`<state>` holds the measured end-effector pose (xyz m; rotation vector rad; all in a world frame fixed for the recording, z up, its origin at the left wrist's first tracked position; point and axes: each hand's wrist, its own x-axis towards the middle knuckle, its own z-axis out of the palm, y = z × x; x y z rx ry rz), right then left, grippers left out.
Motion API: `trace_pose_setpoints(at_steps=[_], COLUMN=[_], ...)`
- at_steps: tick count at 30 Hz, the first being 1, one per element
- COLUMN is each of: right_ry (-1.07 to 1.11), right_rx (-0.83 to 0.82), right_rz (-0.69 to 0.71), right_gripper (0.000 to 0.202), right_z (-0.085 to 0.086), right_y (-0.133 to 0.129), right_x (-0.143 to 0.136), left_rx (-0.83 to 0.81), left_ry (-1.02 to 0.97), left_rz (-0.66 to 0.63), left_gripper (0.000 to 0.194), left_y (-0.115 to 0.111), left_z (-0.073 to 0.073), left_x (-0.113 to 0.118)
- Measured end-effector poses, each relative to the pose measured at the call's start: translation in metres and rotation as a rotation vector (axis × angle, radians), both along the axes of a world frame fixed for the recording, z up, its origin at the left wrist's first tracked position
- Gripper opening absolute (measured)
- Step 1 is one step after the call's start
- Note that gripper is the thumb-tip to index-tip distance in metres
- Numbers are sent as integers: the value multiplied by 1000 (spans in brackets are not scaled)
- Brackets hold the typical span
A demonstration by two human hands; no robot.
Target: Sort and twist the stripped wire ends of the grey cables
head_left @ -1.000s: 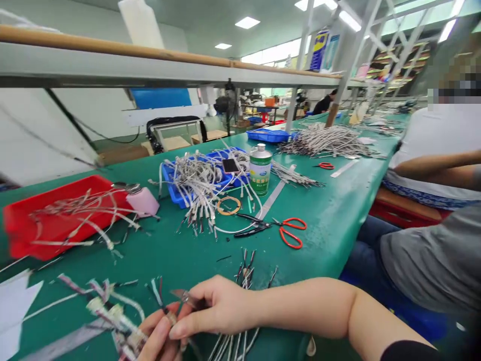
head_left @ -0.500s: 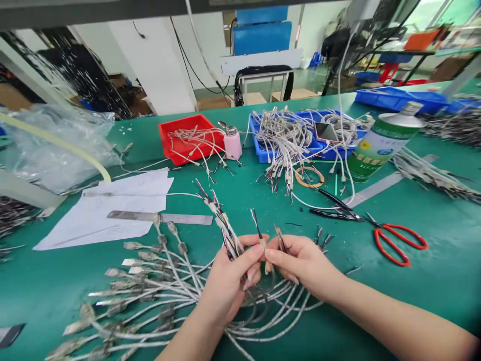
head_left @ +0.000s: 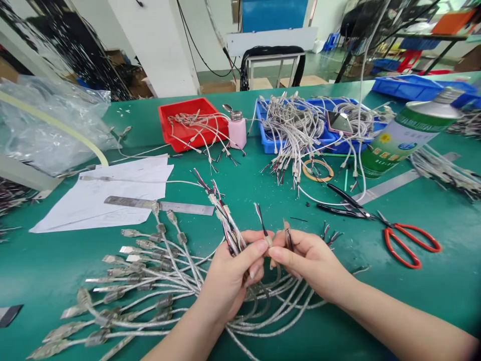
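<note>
Both hands meet near the table's front edge: the left hand grips a bundle of grey cables and pinches one stripped cable end, while the right hand holds a small tool beside it. Red-handled scissors lie to the right on the green table; a steel ruler rests on white paper to the left.
</note>
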<state>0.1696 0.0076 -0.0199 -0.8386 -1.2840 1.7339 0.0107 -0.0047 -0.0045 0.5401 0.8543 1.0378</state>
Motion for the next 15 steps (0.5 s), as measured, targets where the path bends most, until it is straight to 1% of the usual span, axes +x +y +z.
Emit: trace_pose_setpoints(at_steps=[9, 12, 15], right_ry=[-12, 7, 54], right_rx=[-19, -37, -54], right_rz=[-27, -5, 46], right_gripper=[22, 22, 24], right_z=[1, 1, 2], right_y=[-3, -2, -2], right_x=[1, 1, 1], left_rx=[-16, -10, -14], left_ry=[-9, -12, -12], left_rz=[9, -14, -27], left_gripper=[19, 17, 15], left_y=[-1, 0, 1], left_z=[1, 2, 2], left_x=[0, 0, -1])
